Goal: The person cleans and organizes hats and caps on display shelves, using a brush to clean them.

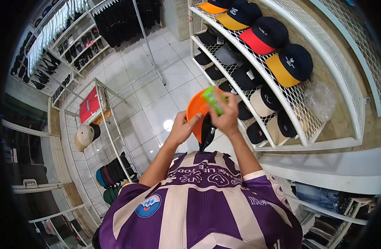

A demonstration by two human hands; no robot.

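Note:
My left hand pinches the edge of a cap with an orange brim, its thumb on top of the brim. The cap's dark crown hangs below, in front of my chest, partly covered by my right hand. In my right hand is a small bright green object with paler marks, perhaps a packet, its exact kind blurred. My fingers wrap round it, and it overlaps the brim's right side in this view.
To the right stands a white mesh rack with several caps, among them a black cap with a red brim, and a crumpled clear plastic bag. A wire rack with more caps and a red package stands left. Clothes hang behind.

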